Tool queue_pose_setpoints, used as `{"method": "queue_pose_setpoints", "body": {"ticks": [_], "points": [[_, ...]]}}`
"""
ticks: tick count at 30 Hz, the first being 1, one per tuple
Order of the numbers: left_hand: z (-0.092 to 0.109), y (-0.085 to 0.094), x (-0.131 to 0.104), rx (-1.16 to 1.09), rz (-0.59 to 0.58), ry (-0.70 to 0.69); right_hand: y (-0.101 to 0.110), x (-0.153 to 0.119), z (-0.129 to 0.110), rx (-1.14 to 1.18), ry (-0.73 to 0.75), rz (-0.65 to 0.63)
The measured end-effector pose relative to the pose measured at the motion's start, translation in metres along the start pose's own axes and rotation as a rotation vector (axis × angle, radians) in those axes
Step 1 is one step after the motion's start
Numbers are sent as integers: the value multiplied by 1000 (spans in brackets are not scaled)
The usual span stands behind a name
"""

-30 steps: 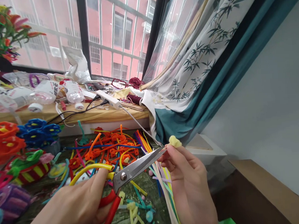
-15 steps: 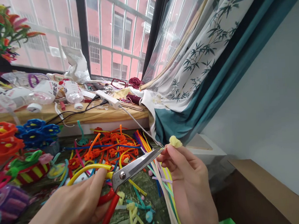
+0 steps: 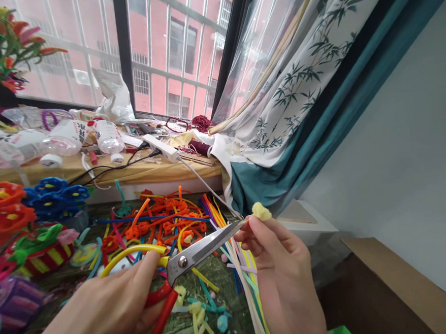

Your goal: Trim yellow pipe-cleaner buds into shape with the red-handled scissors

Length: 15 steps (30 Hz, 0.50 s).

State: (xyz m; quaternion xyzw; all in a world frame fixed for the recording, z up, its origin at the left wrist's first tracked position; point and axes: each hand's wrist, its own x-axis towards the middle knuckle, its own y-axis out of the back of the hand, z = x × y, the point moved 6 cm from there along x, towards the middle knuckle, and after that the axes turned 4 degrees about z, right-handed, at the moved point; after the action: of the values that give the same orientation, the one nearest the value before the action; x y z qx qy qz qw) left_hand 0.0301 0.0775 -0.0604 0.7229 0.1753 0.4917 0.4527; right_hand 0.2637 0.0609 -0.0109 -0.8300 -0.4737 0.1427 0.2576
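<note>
My left hand (image 3: 121, 296) is closed round the red and yellow handles of a pair of scissors (image 3: 202, 250). The blades point up and right, nearly together, with their tips at the fingertips of my right hand (image 3: 281, 264). That hand pinches a small pale yellow pipe cleaner coil (image 3: 262, 211), which sticks up above the thumb and forefinger. Its lower end is hidden by the fingers. Below the scissors lie pale yellow and teal pipe cleaner pieces (image 3: 199, 316). Long pale pipe cleaner stems (image 3: 246, 287) run down the table beside my right hand.
Orange pipe cleaner flowers (image 3: 168, 211) cover the table's back. Blue flowers (image 3: 57, 199) and a striped red-yellow pot (image 3: 41, 251) stand at left. Plastic bottles (image 3: 108, 137) and a power strip (image 3: 160, 147) lie on the sill. A cardboard box (image 3: 406, 281) is at lower right.
</note>
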Motion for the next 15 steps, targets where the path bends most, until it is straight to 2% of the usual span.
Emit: {"method": "queue_pose_setpoints", "body": {"ticks": [2, 8, 11, 15], "points": [[0, 0, -1, -13, 34, -33, 2, 0, 0, -1, -12, 3], [3, 6, 2, -11, -24, 11, 0, -3, 1, 11, -81, 39], [6, 13, 4, 0, 15, -26, -2, -5, 0, 13, -118, 95], [6, 17, 6, 43, 58, -83, -3, -6, 1, 12, -147, 101]]}}
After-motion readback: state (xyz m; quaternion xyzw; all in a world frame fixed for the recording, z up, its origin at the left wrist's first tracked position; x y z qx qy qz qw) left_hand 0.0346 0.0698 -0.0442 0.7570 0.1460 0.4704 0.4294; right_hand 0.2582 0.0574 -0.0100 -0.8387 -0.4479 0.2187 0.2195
